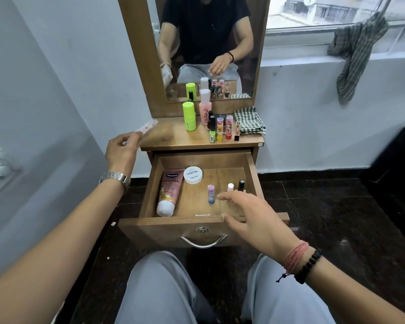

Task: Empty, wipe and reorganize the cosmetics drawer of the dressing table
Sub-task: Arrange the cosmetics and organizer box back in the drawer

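The right hand (253, 213), fingers loosely spread, hides the nail-polish bottles' (235, 186) bases, while the left hand (122, 150) pinches a blurred packet (146, 126).

A striped grey cloth (355, 52) hangs from the window sill (313, 56).

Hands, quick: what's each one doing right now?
Left hand: pinching a small packet.
Right hand: open, holding nothing, reaching over the drawer.

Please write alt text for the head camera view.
A seated person's right hand reaches into the open drawer, which holds a pink tube, a white jar and small bottles. The left hand pinches a small packet beside the tabletop.
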